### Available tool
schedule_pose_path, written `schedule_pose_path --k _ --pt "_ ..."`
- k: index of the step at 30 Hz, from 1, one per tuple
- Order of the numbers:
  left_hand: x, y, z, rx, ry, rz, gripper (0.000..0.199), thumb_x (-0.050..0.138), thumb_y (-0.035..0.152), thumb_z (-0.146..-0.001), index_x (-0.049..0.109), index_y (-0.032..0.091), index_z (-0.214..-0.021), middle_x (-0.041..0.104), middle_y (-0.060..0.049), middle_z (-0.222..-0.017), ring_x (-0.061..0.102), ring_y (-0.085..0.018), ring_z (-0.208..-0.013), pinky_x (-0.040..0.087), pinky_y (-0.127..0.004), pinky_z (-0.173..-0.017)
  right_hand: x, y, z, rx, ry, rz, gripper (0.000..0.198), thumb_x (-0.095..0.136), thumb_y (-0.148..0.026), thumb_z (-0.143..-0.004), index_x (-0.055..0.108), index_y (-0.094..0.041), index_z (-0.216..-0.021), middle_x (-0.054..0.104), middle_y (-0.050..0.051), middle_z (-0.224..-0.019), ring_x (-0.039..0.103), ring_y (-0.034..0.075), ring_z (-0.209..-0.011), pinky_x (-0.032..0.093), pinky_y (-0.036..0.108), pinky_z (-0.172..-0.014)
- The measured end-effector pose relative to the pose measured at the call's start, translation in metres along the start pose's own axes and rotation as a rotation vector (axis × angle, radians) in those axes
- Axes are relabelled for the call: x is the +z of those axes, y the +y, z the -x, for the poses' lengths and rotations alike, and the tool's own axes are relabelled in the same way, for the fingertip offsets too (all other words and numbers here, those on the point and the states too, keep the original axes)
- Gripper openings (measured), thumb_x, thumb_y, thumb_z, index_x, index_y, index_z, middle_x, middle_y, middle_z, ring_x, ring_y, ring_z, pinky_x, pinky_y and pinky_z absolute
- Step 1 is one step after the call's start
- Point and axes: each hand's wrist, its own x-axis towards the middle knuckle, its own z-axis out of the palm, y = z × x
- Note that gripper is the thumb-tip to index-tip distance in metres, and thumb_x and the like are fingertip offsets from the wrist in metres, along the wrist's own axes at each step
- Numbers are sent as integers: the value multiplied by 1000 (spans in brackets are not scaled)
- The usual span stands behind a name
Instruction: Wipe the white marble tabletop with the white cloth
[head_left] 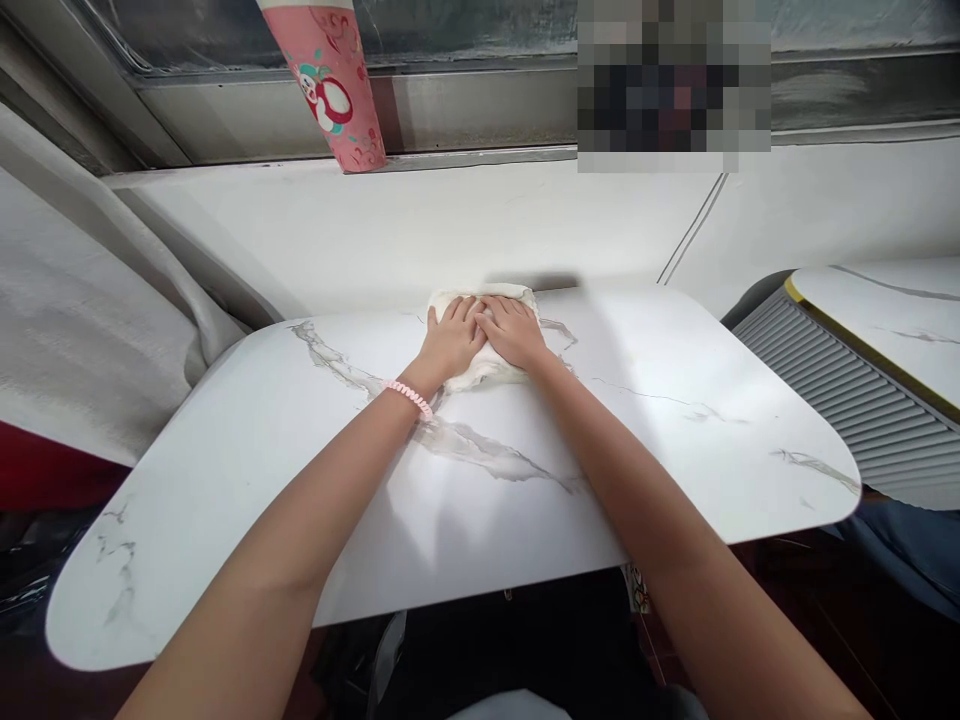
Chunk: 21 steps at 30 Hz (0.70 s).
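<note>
A cream-white cloth (487,372) lies folded on the white marble-patterned table (697,450), close to its far edge by the wall. My left hand (452,338) presses flat on the cloth with its fingers stretched out; a pink coiled band (409,396) circles that wrist. Just to its right, my right hand (515,332) also rests flat on the cloth, fingers extended and its thumb against my left hand. Both palms and the cloth's middle are hidden beneath the hands.
A tall pink patterned cup (330,90) stands on the window ledge at the back left. A pale curtain (82,290) hangs along the left side. Past the table's right end is a ribbed grey counter (847,390) with a marble-patterned top. One area by the window is pixelated.
</note>
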Motion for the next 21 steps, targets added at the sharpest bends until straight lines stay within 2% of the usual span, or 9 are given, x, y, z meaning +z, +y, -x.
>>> schedule_pose_path --k 5,12,16,21 --pt "5 21 20 -24 40 30 52 25 33 -99 32 19 -149 30 -12 -158 23 -28 -146 17 -62 -115 -12 3 30 -45 -49 23 48 33 -35 -99 46 -16 -140 46 6 -146 36 22 -137 21 41 -116" --pt "6 53 59 -52 56 78 55 27 35 -98 31 15 -149 30 -14 -157 21 -30 -147 14 -64 -115 -28 -4 78 -125 -90 165 50 30 -30 -99 42 -10 -143 43 11 -149 35 23 -139 19 42 -118" --pt "0 70 90 -40 22 104 55 27 36 -98 31 16 -150 29 -14 -158 20 -30 -147 13 -65 -115 -39 -8 115 -150 -126 166 53 33 -38 -99 41 -13 -145 41 10 -150 33 23 -140 18 42 -119" --pt "-8 82 125 73 -51 123 57 29 42 -98 30 17 -150 25 -14 -160 16 -29 -148 10 -62 -117 -49 -12 164 -164 -156 176 67 31 -53 -99 31 -11 -151 29 13 -157 20 26 -147 11 47 -121"
